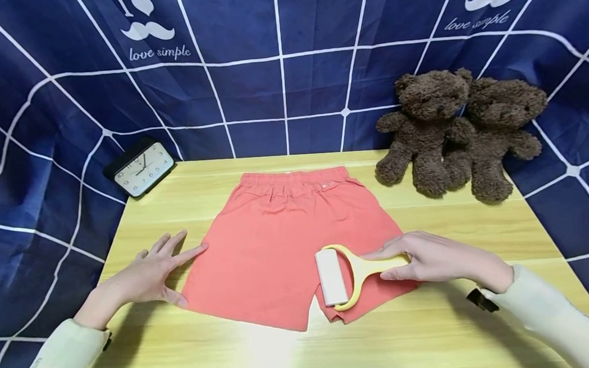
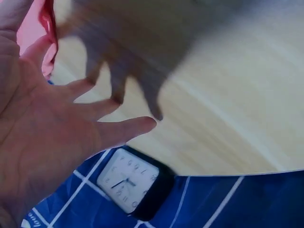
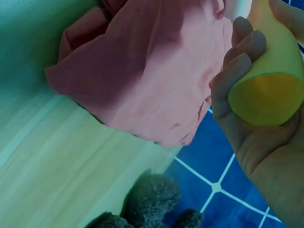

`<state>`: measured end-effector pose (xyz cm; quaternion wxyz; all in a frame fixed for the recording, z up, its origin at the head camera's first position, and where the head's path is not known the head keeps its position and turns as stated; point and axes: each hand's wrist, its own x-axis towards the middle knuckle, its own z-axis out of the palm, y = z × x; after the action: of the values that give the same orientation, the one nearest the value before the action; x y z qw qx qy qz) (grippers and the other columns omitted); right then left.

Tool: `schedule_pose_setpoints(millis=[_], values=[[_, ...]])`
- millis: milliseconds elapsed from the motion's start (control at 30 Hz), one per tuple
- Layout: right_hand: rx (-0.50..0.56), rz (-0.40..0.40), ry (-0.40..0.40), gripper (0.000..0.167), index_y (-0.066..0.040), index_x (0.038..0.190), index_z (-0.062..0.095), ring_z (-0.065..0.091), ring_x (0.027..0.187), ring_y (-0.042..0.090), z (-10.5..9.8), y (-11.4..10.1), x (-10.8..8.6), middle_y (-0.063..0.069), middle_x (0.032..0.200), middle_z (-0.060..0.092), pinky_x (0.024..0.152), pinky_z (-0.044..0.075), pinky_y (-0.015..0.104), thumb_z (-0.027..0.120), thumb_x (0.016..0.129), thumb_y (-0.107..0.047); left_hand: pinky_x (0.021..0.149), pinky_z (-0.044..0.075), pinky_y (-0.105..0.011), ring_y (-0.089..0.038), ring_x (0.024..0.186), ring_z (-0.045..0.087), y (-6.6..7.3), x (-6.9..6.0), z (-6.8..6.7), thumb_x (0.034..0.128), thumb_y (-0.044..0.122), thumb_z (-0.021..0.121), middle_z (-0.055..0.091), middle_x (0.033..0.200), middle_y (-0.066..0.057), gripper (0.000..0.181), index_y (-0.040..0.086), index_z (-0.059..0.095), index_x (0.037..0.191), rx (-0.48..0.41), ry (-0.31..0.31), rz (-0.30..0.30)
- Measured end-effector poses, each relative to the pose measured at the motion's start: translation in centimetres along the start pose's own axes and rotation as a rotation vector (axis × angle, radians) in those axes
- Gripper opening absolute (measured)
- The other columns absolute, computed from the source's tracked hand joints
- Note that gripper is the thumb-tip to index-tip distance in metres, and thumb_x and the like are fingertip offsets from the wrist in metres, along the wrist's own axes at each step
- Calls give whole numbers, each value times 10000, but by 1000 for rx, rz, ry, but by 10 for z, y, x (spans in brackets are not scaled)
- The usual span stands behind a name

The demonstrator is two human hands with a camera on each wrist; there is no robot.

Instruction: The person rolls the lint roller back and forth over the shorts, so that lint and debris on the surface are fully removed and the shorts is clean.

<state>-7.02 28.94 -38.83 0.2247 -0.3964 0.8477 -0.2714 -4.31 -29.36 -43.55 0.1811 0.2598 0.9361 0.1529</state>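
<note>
Coral-red shorts lie spread on the wooden table, waistband toward the back. My right hand grips the yellow handle of a lint roller. Its white roll is over the inner part of the right leg, where the hem is rumpled. In the right wrist view, the fingers curl round the handle's broad end. My left hand is spread at the left edge of the shorts, its thumb and forefinger touching the cloth. The left wrist view shows its fingers straight and apart, holding nothing.
A black-framed clock stands at the table's back left corner. Two brown teddy bears sit at the back right. Dark blue cloth with white lines hangs behind and around the wooden table.
</note>
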Motion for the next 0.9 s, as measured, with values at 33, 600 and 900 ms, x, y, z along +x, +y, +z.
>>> schedule_pose_setpoints(millis=[33, 600, 900], values=[[1, -2, -1, 439, -302, 1488, 705, 655, 952, 18, 0, 0, 0, -147, 1324, 731, 792, 504, 280, 761, 1056, -356, 940, 348, -921, -678, 1477, 298, 1, 0, -1, 721, 671, 924, 269, 1685, -341, 1141, 272, 447, 1677, 26, 14, 8], [-6, -12, 22, 434, -256, 1479, 715, 608, 854, 12, 2, 0, -5, -120, 1270, 759, 761, 503, 292, 755, 1059, -358, 1177, 311, -735, -466, 1561, 332, 143, 67, 59, 926, 606, 783, 462, 1644, -192, 862, 95, 560, 1583, -68, 380, 79], [2, -1, 17, 438, -246, 1475, 718, 636, 921, 20, 2, 2, -6, -115, 1271, 760, 794, 516, 307, 758, 1057, -368, 1176, 283, -740, -491, 1553, 321, 192, 92, 88, 943, 704, 695, 446, 1641, -217, 864, 103, 588, 1555, 30, 347, 76]])
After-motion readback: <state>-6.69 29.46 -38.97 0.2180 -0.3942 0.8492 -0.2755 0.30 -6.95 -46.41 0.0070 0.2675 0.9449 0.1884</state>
